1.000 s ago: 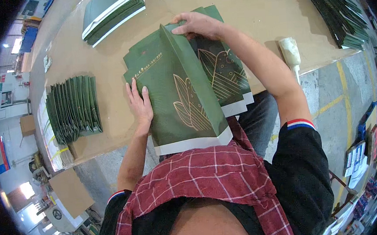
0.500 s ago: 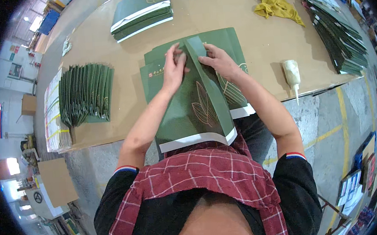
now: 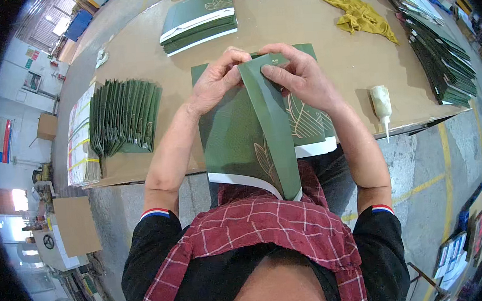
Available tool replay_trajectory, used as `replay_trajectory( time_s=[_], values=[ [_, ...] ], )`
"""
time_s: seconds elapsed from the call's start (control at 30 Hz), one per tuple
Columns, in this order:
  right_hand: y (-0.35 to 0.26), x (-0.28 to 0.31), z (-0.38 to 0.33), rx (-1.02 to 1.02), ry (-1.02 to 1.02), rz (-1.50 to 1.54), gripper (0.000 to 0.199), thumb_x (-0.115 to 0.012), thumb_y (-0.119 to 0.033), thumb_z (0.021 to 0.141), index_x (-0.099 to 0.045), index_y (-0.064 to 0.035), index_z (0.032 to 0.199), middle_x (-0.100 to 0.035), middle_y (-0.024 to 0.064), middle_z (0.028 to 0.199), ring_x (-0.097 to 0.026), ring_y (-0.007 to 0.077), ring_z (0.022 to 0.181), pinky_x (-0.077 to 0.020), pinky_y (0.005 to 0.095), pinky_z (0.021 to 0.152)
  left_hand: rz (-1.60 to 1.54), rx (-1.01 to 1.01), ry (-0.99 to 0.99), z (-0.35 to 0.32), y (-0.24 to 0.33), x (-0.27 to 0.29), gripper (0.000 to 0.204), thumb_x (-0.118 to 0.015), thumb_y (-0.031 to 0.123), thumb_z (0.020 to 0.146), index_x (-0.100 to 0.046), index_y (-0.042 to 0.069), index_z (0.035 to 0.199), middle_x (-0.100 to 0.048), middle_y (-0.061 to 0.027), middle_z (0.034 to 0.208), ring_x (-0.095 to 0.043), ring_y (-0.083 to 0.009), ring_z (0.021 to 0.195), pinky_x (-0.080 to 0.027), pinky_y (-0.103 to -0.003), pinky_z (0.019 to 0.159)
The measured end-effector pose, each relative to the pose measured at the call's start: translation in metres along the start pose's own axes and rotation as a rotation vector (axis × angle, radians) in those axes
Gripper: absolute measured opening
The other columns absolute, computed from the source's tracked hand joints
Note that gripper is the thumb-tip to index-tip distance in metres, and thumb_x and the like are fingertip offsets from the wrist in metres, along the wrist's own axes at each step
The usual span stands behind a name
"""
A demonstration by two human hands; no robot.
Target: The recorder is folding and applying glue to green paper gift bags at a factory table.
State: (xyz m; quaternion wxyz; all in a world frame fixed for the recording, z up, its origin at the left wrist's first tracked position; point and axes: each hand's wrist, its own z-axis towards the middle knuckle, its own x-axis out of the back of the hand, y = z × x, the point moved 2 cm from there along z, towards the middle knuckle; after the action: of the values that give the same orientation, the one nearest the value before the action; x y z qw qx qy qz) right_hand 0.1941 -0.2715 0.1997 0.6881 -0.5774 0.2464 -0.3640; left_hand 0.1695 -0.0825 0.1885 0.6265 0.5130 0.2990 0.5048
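Observation:
A green paper bag (image 3: 231, 134) with gold leaf line art and a white lower edge stands tilted in front of me, its folded side panel (image 3: 273, 126) turned towards me. At its top edge, my left hand (image 3: 222, 79) pinches the left corner with the fingers curled. My right hand (image 3: 300, 73) grips the same edge on the right, thumb on the near face and fingers behind it. The bag's lower end reaches my checked red apron (image 3: 268, 218). Beneath and behind it lie more green printed sheets (image 3: 312, 126), partly hidden by the bag and my right arm.
Left on the table (image 3: 185, 149) stand a row of pleated green bags (image 3: 124, 116) and a strapped white bundle (image 3: 81, 142). A green stack (image 3: 198, 22) lies at the back. A yellow cloth (image 3: 361, 16), a glue bottle (image 3: 381, 101) and piled green bags (image 3: 441, 58) are to the right.
The bag has turned so its side panel faces me more. My left hand has closed on the top edge, and my right hand has shifted along it. The whole view has shifted slightly.

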Motion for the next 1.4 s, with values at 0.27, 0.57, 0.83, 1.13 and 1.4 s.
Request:
replay_trajectory(
  time_s=[0.27, 0.57, 0.83, 1.13, 1.4],
  values=[
    [-0.037, -0.001, -0.008, 0.15, -0.09, -0.126, 0.017, -0.057, -0.019, 0.084, -0.052, -0.0067, 0.095, -0.059, 0.0041, 0.071, -0.054, 0.0081, 0.059, -0.0442, 0.0238, 0.051, 0.242, -0.146, -0.18, 0.003, 0.04, -0.008, 0.025, -0.051, 0.028, 0.088, -0.054, 0.007, 0.102, -0.04, -0.0001, 0.094, -0.04, -0.0085, 0.087, -0.034, -0.022, 0.077],
    [-0.057, -0.001, -0.018, 0.298, 0.065, -0.499, 0.02, -0.06, -0.015, 0.078, -0.053, -0.0056, 0.095, -0.055, 0.014, 0.067, -0.056, 0.0246, 0.056, -0.044, 0.0334, 0.053, 0.412, -0.1, -0.174, 0.005, 0.054, -0.017, 0.022, -0.054, 0.026, 0.087, -0.054, 0.009, 0.101, -0.042, -0.0006, 0.097, -0.041, -0.0101, 0.089, -0.035, -0.024, 0.078],
    [-0.054, -0.008, -0.029, 0.186, 0.279, -0.419, 0.043, -0.062, -0.015, 0.076, -0.041, -0.005, 0.111, -0.054, 0.0157, 0.063, -0.057, 0.0224, 0.057, -0.0436, 0.0337, 0.053, 0.394, -0.04, -0.228, 0.024, 0.082, -0.025, 0.029, -0.055, 0.02, 0.085, -0.055, -0.001, 0.105, -0.058, -0.0061, 0.096, -0.052, -0.0095, 0.087, -0.041, -0.024, 0.079],
    [-0.013, -0.025, -0.053, 0.139, 0.293, -0.042, 0.049, -0.061, -0.018, 0.077, -0.039, 0.0042, 0.114, -0.062, 0.0129, 0.08, -0.06, 0.0158, 0.07, -0.0472, 0.0287, 0.063, 0.328, 0.057, 0.012, 0.027, 0.068, -0.013, 0.023, -0.057, 0.017, 0.084, -0.059, 0.0, 0.099, -0.058, 0.0024, 0.08, -0.05, -0.0029, 0.072, -0.042, -0.019, 0.066],
    [-0.019, -0.026, -0.057, 0.156, 0.252, -0.322, 0.057, -0.063, -0.022, 0.078, -0.035, -0.0031, 0.124, -0.056, 0.0198, 0.105, -0.055, 0.026, 0.098, -0.0438, 0.0345, 0.081, 0.454, 0.112, -0.087, 0.021, 0.083, -0.021, 0.029, -0.056, 0.03, 0.085, -0.06, 0.002, 0.086, -0.054, 0.0046, 0.07, -0.046, -0.0031, 0.065, -0.039, -0.019, 0.058]
  ],
)
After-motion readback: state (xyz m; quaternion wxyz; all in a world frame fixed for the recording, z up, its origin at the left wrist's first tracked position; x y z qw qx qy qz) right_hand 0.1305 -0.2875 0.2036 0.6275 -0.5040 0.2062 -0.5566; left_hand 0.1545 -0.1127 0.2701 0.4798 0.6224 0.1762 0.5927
